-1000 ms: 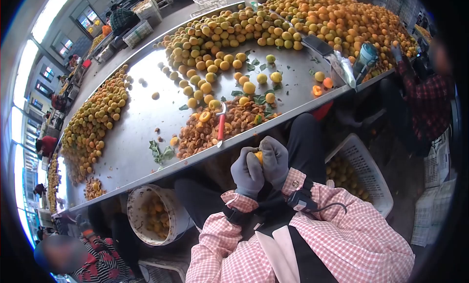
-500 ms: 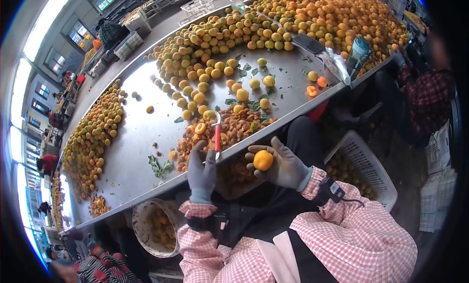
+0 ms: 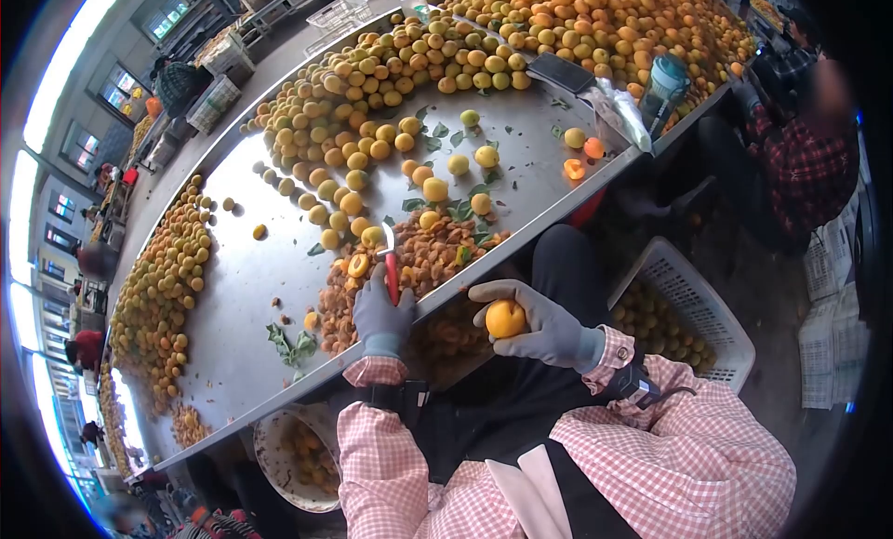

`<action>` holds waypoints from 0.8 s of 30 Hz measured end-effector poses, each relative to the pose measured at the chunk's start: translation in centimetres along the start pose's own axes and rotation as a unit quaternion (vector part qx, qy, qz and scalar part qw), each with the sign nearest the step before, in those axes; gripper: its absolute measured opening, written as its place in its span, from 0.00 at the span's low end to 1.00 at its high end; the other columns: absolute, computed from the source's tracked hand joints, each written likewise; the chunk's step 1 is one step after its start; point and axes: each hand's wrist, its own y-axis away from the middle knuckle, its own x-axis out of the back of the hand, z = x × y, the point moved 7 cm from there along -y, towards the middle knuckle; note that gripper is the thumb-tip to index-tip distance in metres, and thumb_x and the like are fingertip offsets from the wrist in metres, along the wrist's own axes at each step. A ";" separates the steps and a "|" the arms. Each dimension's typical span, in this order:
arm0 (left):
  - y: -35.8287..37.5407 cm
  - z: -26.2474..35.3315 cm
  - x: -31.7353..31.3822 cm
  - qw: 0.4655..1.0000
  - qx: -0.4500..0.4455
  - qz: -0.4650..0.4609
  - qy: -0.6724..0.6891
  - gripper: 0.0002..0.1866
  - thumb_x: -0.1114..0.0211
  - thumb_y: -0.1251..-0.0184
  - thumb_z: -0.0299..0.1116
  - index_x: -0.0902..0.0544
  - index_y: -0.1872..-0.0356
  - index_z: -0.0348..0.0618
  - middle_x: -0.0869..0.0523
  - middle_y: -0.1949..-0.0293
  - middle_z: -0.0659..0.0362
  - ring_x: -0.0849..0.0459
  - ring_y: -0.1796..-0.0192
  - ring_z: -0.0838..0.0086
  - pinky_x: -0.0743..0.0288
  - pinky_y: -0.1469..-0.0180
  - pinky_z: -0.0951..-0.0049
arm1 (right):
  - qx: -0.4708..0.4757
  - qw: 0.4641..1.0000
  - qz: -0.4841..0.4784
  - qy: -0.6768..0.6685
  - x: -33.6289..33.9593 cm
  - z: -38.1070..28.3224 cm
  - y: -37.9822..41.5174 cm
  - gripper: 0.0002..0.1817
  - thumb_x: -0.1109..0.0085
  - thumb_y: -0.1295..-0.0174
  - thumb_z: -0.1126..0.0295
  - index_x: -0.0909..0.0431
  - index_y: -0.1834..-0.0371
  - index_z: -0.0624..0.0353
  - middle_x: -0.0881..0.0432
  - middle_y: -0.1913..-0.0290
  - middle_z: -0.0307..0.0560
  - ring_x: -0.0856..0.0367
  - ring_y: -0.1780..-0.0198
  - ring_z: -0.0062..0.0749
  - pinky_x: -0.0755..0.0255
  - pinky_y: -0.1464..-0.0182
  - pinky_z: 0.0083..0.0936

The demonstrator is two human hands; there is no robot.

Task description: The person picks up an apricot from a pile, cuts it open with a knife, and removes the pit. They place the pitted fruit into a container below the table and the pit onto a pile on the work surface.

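Note:
A yellow-orange fruit (image 3: 505,319) rests in my gloved right hand (image 3: 544,325), the fingers curled round it, just off the table's front edge. My gloved left hand (image 3: 381,314) reaches over the metal rim, its fingers around the lower end of a red-handled knife (image 3: 391,274). The knife's curved metal blade points up, away from me. Beneath and beside it lies a heap of brown pits (image 3: 437,251) with bits of fruit. An opened fruit half (image 3: 358,265) sits at the heap's left side.
The metal table (image 3: 251,297) carries large fruit piles (image 3: 372,74) at the back and left. A phone (image 3: 561,74) and a bottle (image 3: 665,88) lie at the right. Below the edge are a white bucket (image 3: 270,460) and a crate (image 3: 707,320). A co-worker (image 3: 809,176) sits at the right.
My left hand has moved forward onto the knife handle. My right fingers have closed more around the fruit. The whole view has shifted slightly.

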 end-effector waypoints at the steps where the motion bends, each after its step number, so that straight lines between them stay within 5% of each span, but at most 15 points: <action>1: -0.2 0.1 0.1 1.000 -0.007 0.018 -0.006 0.30 0.35 0.46 0.40 0.28 0.40 0.46 0.18 0.55 0.49 0.22 0.52 0.52 0.28 0.48 0.57 | -0.013 1.000 0.016 -0.016 0.2 0.5 0.0 0.29 0.37 0.46 0.82 0.32 0.39 0.58 0.29 0.44 0.39 0.30 0.42 0.23 0.37 0.37 0.23; 5: -1.0 -0.5 -0.1 0.999 0.043 -0.016 -0.006 0.23 0.38 0.45 0.36 0.26 0.46 0.48 0.16 0.61 0.48 0.19 0.59 0.50 0.26 0.54 0.55 | 0.014 0.999 0.041 0.011 1.0 1.1 -0.1 0.30 0.37 0.46 0.81 0.34 0.39 0.57 0.29 0.45 0.38 0.30 0.43 0.22 0.37 0.38 0.22; 7: -0.9 -2.1 0.5 0.994 0.077 0.045 0.067 0.19 0.39 0.45 0.35 0.26 0.51 0.48 0.16 0.66 0.47 0.19 0.65 0.47 0.26 0.60 0.52 | 0.012 0.999 0.051 -0.001 1.6 1.2 -0.1 0.29 0.36 0.46 0.81 0.33 0.39 0.57 0.29 0.46 0.39 0.31 0.43 0.22 0.36 0.38 0.22; 9: -0.7 -2.6 1.6 0.991 0.036 0.090 0.087 0.18 0.38 0.44 0.33 0.27 0.52 0.45 0.19 0.70 0.47 0.20 0.70 0.51 0.26 0.65 0.56 | 0.010 0.998 0.058 -0.014 1.9 1.2 0.0 0.29 0.36 0.46 0.81 0.33 0.39 0.57 0.29 0.46 0.39 0.31 0.43 0.22 0.35 0.39 0.22; 11: 0.0 -2.3 3.3 0.960 -0.025 0.122 0.250 0.12 0.41 0.39 0.27 0.25 0.53 0.42 0.20 0.72 0.60 0.21 0.76 0.70 0.27 0.70 0.69 | -0.049 0.992 0.072 -0.095 2.1 1.9 0.0 0.27 0.35 0.42 0.75 0.32 0.39 0.56 0.29 0.46 0.40 0.29 0.45 0.22 0.31 0.43 0.22; 12: 0.3 -3.3 2.3 0.927 0.032 0.051 0.371 0.11 0.42 0.36 0.25 0.25 0.52 0.39 0.26 0.74 0.67 0.28 0.76 0.85 0.33 0.73 0.81 | -0.048 0.992 0.068 -0.095 2.1 1.6 -0.2 0.27 0.35 0.42 0.75 0.32 0.39 0.56 0.29 0.46 0.40 0.29 0.45 0.22 0.31 0.43 0.22; 13: 1.2 -2.6 3.6 0.927 0.034 0.054 0.369 0.11 0.42 0.36 0.25 0.25 0.52 0.39 0.26 0.74 0.67 0.28 0.76 0.85 0.33 0.73 0.81 | -0.104 0.977 0.077 -0.168 2.1 2.2 -0.3 0.26 0.36 0.40 0.71 0.33 0.39 0.56 0.28 0.47 0.40 0.27 0.46 0.22 0.30 0.45 0.22; 15: 4.3 0.2 3.4 0.731 0.128 -0.119 0.660 0.14 0.38 0.36 0.30 0.25 0.50 0.41 0.25 0.75 0.67 0.28 0.77 0.84 0.34 0.75 0.81 | -0.159 0.954 0.083 -0.239 1.9 3.1 -0.7 0.25 0.37 0.38 0.67 0.34 0.38 0.56 0.27 0.48 0.40 0.25 0.48 0.23 0.28 0.47 0.23; 18: 9.6 4.5 4.6 0.661 0.183 -0.294 0.666 0.16 0.38 0.36 0.31 0.26 0.48 0.42 0.26 0.75 0.69 0.32 0.80 0.87 0.39 0.78 0.85 | -0.172 0.942 0.056 -0.282 1.2 5.0 -1.7 0.25 0.40 0.35 0.63 0.34 0.37 0.56 0.25 0.50 0.40 0.23 0.51 0.24 0.27 0.50 0.23; 20: 12.5 6.5 4.4 0.611 0.175 -0.409 0.655 0.16 0.38 0.35 0.31 0.26 0.47 0.42 0.28 0.76 0.70 0.33 0.81 0.87 0.41 0.79 0.85 | -0.082 0.964 -0.018 -0.253 0.1 4.8 -2.7 0.28 0.39 0.37 0.56 0.32 0.38 0.57 0.23 0.49 0.40 0.21 0.49 0.25 0.23 0.54 0.20; 24: 15.6 6.6 1.3 0.584 0.178 -0.480 0.630 0.17 0.38 0.34 0.30 0.28 0.45 0.43 0.29 0.76 0.70 0.33 0.79 0.87 0.41 0.77 0.86 | -0.141 0.965 -0.010 -0.221 -2.1 2.6 -1.6 0.19 0.40 0.36 0.65 0.25 0.45 0.59 0.21 0.48 0.43 0.21 0.47 0.26 0.26 0.46 0.22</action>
